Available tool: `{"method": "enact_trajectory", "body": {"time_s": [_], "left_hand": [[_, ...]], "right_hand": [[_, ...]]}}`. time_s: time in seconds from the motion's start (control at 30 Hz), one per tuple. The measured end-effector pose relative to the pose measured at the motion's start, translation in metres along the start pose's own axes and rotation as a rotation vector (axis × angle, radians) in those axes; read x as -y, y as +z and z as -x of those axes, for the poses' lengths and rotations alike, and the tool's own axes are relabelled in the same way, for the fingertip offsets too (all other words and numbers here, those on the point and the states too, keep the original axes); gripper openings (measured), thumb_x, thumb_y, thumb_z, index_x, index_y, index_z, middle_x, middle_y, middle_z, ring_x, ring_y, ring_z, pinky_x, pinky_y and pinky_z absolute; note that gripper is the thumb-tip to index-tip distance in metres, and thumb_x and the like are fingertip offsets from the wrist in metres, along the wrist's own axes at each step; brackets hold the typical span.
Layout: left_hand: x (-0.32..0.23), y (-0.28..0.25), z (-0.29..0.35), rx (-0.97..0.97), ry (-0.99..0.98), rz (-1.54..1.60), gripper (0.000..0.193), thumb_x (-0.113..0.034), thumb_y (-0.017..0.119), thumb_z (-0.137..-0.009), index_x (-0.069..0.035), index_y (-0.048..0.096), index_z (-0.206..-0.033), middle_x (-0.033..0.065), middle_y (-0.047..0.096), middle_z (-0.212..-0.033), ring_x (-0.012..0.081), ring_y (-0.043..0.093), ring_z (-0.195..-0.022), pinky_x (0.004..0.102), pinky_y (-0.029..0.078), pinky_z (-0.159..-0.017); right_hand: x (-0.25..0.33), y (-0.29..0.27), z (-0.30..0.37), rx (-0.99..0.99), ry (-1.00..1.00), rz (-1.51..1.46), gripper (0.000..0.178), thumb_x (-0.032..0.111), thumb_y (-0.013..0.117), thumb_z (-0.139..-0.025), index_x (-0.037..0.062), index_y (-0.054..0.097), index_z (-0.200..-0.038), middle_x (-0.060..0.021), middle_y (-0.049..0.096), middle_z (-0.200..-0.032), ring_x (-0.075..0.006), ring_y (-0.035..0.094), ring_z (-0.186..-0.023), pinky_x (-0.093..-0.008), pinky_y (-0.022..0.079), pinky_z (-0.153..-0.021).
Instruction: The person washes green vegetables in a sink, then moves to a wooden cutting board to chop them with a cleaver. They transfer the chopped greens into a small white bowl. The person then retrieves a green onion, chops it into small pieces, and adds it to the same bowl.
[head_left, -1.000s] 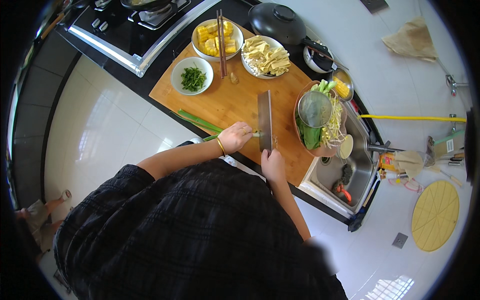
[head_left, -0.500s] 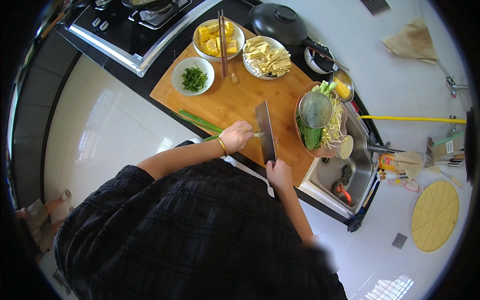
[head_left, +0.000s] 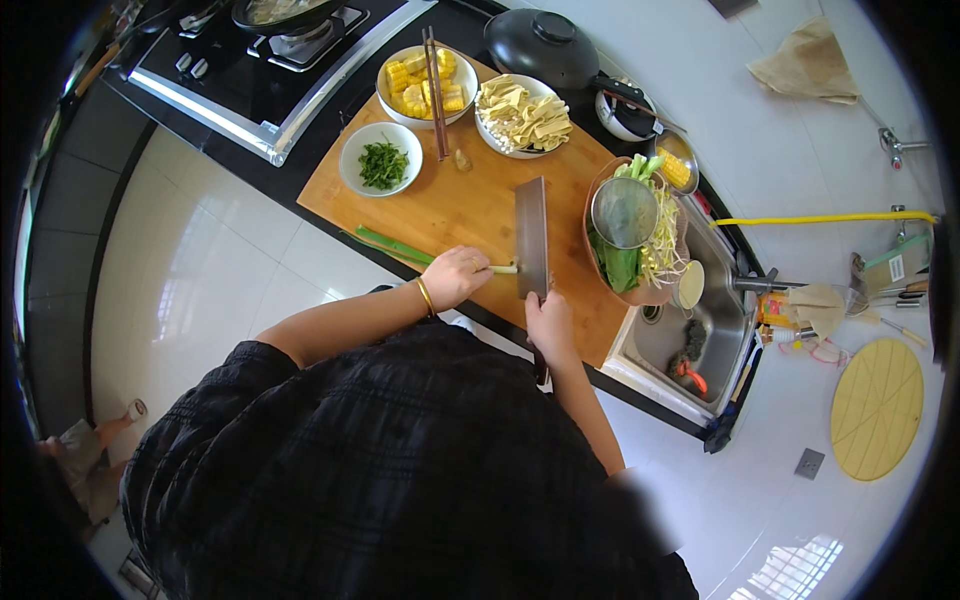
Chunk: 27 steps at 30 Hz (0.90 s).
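Note:
My left hand (head_left: 458,277) is closed around a scallion (head_left: 393,245) at the near edge of the wooden cutting board (head_left: 475,200). The scallion's green leaves trail off to the left, and its pale end sticks out past my fingers toward the blade. In my right hand (head_left: 551,325) is the handle of a cleaver (head_left: 533,235). The broad blade stands beside the pale end, its face partly turned up into view. Whether the blade touches the scallion, I cannot tell. A small piece of ginger or garlic (head_left: 462,161) lies farther back on the board.
Along the board's far side stand bowls of chopped greens (head_left: 382,165), corn (head_left: 425,85) with chopsticks across it, and tofu skin with mushrooms (head_left: 523,113). A vegetable basket (head_left: 588,235) with a strainer sits at the right, beside the sink (head_left: 715,345). A gas stove (head_left: 240,85) is far left.
The cleaver's blade has turned so more of its face shows. My left hand has shifted slightly left, and more of the scallion's pale end shows. The whole view has moved a little.

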<state>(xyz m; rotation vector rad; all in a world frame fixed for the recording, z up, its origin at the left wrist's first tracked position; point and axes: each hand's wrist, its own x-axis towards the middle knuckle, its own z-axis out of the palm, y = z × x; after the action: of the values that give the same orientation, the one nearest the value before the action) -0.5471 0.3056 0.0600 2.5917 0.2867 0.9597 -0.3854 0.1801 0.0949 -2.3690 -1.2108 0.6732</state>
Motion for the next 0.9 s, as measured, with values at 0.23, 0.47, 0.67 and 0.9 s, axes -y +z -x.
{"method": "enact_trajectory", "body": {"time_s": [0.23,0.47,0.67,0.9], "left_hand": [[0.005,0.018,0.006,-0.007,-0.100,0.037,0.013,-0.008,0.053,-0.066,-0.004,0.058,-0.078,0.0082,0.054,-0.082,0.0249,0.053,-0.081,0.0333,0.044,-0.072],[0.006,0.017,0.004,-0.045,-0.096,0.031,0.011,-0.005,0.057,-0.067,-0.003,0.059,-0.078,0.0073,0.053,-0.077,0.0245,0.054,-0.074,0.0324,0.045,-0.067],[0.006,0.017,0.002,-0.079,-0.090,0.063,0.009,-0.004,0.058,-0.067,-0.003,0.059,-0.076,0.0080,0.054,-0.077,0.0251,0.054,-0.074,0.0329,0.045,-0.066],[0.007,0.017,0.002,-0.090,-0.095,0.060,0.009,-0.004,0.058,-0.068,-0.002,0.059,-0.076,0.0082,0.054,-0.077,0.0252,0.054,-0.074,0.0330,0.045,-0.066]], "right_hand": [[0.026,-0.043,0.027,0.044,-0.034,0.095,0.028,0.020,0.049,-0.082,-0.0063,0.054,-0.073,-0.0275,0.057,-0.071,-0.0418,0.056,-0.069,-0.0461,0.045,-0.063],[0.022,-0.037,0.034,0.095,-0.026,0.210,0.029,0.021,0.047,-0.082,-0.0055,0.055,-0.072,-0.0274,0.057,-0.069,-0.0428,0.056,-0.067,-0.0481,0.044,-0.062],[0.024,-0.018,0.017,0.084,0.015,0.162,0.030,0.021,0.048,-0.082,-0.0062,0.055,-0.073,-0.0267,0.057,-0.068,-0.0424,0.057,-0.067,-0.0472,0.045,-0.061],[0.022,-0.026,0.012,-0.010,0.088,-0.091,0.028,0.019,0.052,-0.081,-0.0066,0.056,-0.072,-0.0257,0.058,-0.068,-0.0408,0.058,-0.068,-0.0435,0.045,-0.060]]}}
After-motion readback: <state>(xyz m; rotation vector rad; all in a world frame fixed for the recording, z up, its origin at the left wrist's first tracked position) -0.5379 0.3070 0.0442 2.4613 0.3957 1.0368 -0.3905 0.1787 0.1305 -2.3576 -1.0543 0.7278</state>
